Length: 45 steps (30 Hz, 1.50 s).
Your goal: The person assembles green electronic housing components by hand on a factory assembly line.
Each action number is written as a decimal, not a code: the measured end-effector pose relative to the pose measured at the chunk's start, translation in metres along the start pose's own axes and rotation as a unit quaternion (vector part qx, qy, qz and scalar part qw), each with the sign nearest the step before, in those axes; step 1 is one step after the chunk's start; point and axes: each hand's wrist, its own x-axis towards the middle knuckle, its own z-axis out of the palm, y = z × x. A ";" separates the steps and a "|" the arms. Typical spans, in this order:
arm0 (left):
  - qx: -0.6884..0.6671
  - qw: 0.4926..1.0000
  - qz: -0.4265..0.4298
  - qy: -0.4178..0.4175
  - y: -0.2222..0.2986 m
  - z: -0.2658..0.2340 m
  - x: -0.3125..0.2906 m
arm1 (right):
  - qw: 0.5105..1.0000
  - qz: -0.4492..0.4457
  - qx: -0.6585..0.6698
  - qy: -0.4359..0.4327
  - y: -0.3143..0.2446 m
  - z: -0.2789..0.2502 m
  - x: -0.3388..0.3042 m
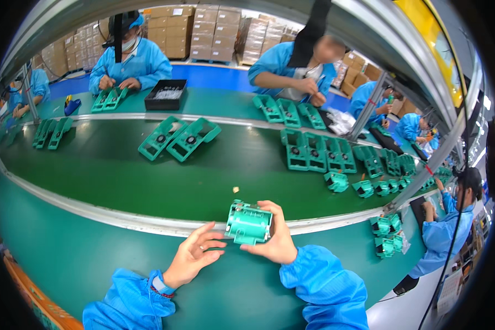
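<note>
A green plastic housing (248, 224) with a rounded, ribbed shell is held up over the near edge of the conveyor. My right hand (276, 236) grips it from the right side, thumb below and fingers behind. Beside it on the left, my left hand (197, 254) is open, its fingers spread and pointing at the part; the fingertips come close to its left side, and whether they touch I cannot tell. Several similar green housings (388, 236) lie grouped on the near bench to the right.
A metal rail (148, 221) separates my green bench (82, 236) from the dark green conveyor belt (93, 170). Green frames (192, 140) and smaller housings (336, 181) sit on the belt. Co-workers in blue work across and at right. A metal post (423, 179) rises at right.
</note>
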 end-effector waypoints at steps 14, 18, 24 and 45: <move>-0.135 0.990 -0.016 -0.037 -0.003 0.004 -0.008 | 0.993 -0.008 0.100 -0.069 -0.002 0.020 -0.028; -0.160 0.986 -0.023 -0.048 -0.009 0.006 -0.003 | 0.994 -0.007 0.091 -0.061 0.004 0.016 -0.031; -0.130 0.991 -0.024 -0.012 -0.009 0.010 -0.005 | 0.993 -0.016 0.062 -0.095 0.004 0.013 -0.031; -0.107 0.991 0.036 -0.066 -0.040 0.007 -0.002 | 0.776 0.231 0.577 -0.104 0.005 0.000 -0.043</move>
